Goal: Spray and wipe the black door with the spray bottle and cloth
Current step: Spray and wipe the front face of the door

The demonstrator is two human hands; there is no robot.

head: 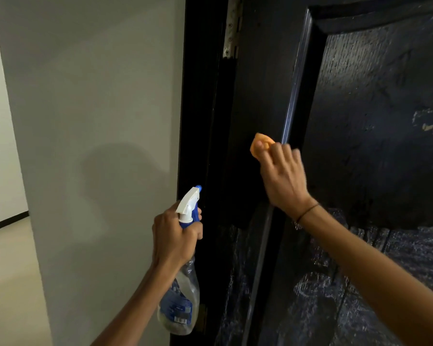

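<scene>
Right hand (283, 176) grips the cloth (260, 146) against the door (265, 96) mid-frame; left hand (175, 236) grips the bottle (183, 295) lower centre.

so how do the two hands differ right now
The left hand grips the spray bottle by its neck, held low beside the door frame; the right hand reaches higher, pressing the orange cloth against the black door. Both have their fingers curled round something.

No sleeves are worn on either forearm, and a thin dark band (308, 213) is worn just below the right hand (283, 176).
</scene>
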